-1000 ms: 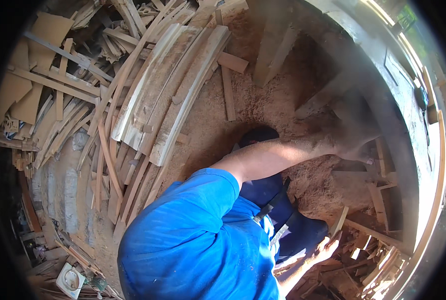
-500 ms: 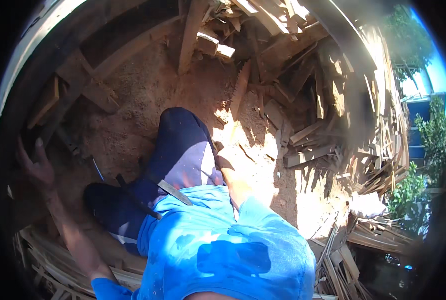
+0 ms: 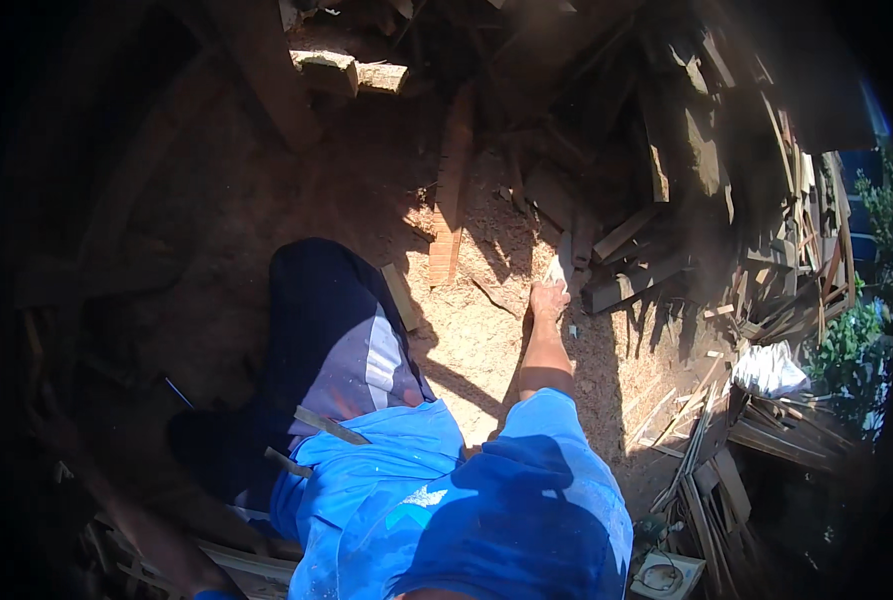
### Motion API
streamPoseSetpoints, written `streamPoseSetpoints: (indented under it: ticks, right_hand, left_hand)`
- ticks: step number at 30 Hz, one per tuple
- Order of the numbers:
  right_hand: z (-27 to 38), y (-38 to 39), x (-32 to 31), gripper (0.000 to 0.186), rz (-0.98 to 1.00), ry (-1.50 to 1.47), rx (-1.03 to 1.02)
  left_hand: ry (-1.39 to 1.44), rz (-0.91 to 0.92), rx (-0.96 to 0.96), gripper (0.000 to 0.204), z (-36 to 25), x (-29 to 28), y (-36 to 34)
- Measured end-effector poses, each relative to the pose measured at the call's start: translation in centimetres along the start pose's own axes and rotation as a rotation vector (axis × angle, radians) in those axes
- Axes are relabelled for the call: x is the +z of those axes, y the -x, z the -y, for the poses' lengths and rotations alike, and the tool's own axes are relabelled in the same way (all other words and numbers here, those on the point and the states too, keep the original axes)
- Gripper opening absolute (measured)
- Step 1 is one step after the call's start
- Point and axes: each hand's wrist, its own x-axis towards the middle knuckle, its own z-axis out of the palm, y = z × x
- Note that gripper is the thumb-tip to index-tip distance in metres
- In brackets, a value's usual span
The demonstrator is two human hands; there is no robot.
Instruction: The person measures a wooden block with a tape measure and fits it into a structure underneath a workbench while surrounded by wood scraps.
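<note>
My right hand (image 3: 549, 298) reaches forward over sunlit sawdust at the edge of the scrap wood. Its fingers are closed, and a pale, overexposed piece (image 3: 563, 262) shows just beyond them; its kind cannot be made out. At the far left, in deep shade, is my left hand (image 3: 48, 408), its fingers too dark to read. Across my lap lie a flat greyish strip (image 3: 331, 425) and, next to it, the end of a dark bar (image 3: 288, 462). A wooden board (image 3: 453, 190) with a sunlit lower end lies ahead of my knee.
Heaped wood offcuts (image 3: 631, 270) fill the right and far side. A white sack (image 3: 769, 371) sits at the right beside stacked thin strips (image 3: 711, 490). A thin bluish rod (image 3: 179, 393) lies left of my legs. Green plants (image 3: 851, 345) grow beyond the pile.
My right hand has moved from beside my knee out forward and right to the scrap wood. My left hand has drawn slightly back into darker shade. The view has shifted.
</note>
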Motion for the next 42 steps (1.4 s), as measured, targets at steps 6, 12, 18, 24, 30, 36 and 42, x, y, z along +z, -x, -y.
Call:
streamPoseSetpoints:
  ticks: [6, 12, 18, 24, 30, 36, 42]
  right_hand:
    - [-3.8, -5.6, -0.6, 0.038, -0.143, 0.093, -0.172]
    - [-0.1, -1.3, -1.2, 0.064, 0.059, -0.189, 0.021]
    - [3.4, 3.1, -3.3, 0.063, -0.015, -0.012, -0.22]
    - [8.1, 15.7, -12.8, 0.063, -0.003, -0.009, -0.63]
    - [22.0, 30.0, -19.8, 0.064, 0.415, -0.803, -1.756]
    - [32.3, 46.0, -29.0, 0.068, 0.162, -0.522, -2.213]
    - [33.9, 52.3, -31.2, 0.056, 0.03, -0.526, -2.201]
  left_hand:
    - [0.176, 0.047, -0.02, 0.05, -2.2, 1.6, -0.8]
    - [0.45, 0.069, -0.383, 0.066, -11.7, -5.1, -3.6]
    - [0.488, -0.024, -0.233, 0.062, -12.8, -7.0, -2.8]
    - [0.545, -0.162, -0.142, 0.067, -13.3, -6.6, -3.0]
    - [0.78, -0.331, -0.144, 0.046, -12.7, -3.5, -3.2]
    - [0.698, -0.423, -0.214, 0.025, -12.7, -2.0, -3.6]
    - [1.352, -0.276, -0.59, 0.021, -13.6, -3.8, -3.8]
